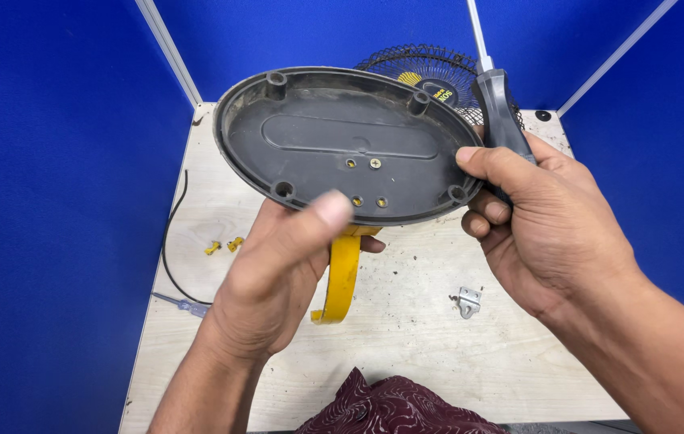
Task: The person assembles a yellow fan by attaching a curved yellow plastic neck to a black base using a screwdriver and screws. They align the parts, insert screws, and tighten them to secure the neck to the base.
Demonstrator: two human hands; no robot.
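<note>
Both hands hold a dark grey oval base plate up over the surface, its hollow underside facing the camera. The left hand grips the near edge, thumb pressed on the rim, with a curved yellow bracket hanging beneath it. The right hand pinches the plate's right edge with the thumb while its fingers are wrapped around a grey-handled screwdriver, shaft pointing up. One screw sits among small holes in the plate. Behind stands a black wire fan guard. On the surface lie two yellow clips, a metal bracket, a black cable and dark red cloth
</note>
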